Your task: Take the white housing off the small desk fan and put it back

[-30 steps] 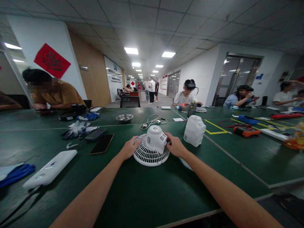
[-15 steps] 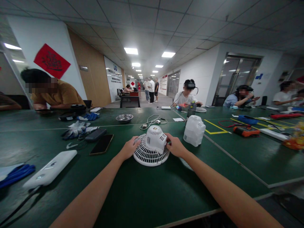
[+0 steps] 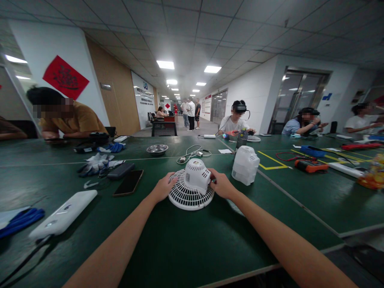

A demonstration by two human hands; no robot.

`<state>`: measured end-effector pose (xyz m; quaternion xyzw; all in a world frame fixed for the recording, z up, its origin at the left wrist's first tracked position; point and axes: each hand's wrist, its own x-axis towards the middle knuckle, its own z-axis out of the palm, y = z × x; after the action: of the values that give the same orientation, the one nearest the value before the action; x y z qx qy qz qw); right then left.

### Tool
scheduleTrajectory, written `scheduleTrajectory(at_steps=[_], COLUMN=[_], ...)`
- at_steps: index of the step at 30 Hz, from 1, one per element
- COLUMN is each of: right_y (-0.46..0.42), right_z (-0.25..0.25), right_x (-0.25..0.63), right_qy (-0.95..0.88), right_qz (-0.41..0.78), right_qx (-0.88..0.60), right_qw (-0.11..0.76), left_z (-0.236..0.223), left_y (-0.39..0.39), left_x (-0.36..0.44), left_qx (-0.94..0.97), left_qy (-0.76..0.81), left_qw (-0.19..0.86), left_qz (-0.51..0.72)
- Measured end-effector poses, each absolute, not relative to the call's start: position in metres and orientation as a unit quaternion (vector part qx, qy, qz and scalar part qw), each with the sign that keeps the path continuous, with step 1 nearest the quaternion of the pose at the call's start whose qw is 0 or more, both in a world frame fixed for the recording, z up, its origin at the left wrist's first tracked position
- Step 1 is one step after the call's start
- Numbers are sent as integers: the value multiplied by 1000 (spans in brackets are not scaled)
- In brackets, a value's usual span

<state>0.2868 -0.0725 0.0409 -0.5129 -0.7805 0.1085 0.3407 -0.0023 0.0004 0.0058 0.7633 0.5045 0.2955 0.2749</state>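
Observation:
A white fan head (image 3: 196, 176) lies on the green table in front of me, its round slatted grille down and its motor housing on top. My left hand (image 3: 164, 186) is closed on the left rim of the grille, with the fingertips partly over the slats. On the other side, my right hand (image 3: 221, 184) grips the housing's right side near its vents; some of its fingers are hidden behind the housing. To the right of that hand stands a separate white plastic housing (image 3: 246, 165), upright and touched by neither hand.
A phone (image 3: 128, 183), a dark case (image 3: 121, 171) and a white power bank (image 3: 63, 214) lie to the left. Behind the fan are a coiled cable (image 3: 192, 154) and a metal bowl (image 3: 157, 149). An orange multimeter (image 3: 311, 165) lies right. People sit along the table's far side.

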Motion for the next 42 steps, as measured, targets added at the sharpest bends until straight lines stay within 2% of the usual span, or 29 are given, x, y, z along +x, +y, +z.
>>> scheduleTrajectory(at_steps=[14,25,34,42], right_y=[-74,-73,-84,-91], right_z=[43,42,52,46], right_x=[286,286,286,266], right_qy=[-779,-781,-763,-769], right_qz=[107,113,144,130], right_qx=[-520,-512,-490,-508], right_qw=[333,340,397,365], left_z=[1,2,1,-3], left_y=[6,5,6,8], left_x=[-4,-4,-5,-5], left_qx=[772,764,770,753], left_qy=[507,509,506,512], left_qw=[244,272,261,268], left_qz=[295,290,288,314])
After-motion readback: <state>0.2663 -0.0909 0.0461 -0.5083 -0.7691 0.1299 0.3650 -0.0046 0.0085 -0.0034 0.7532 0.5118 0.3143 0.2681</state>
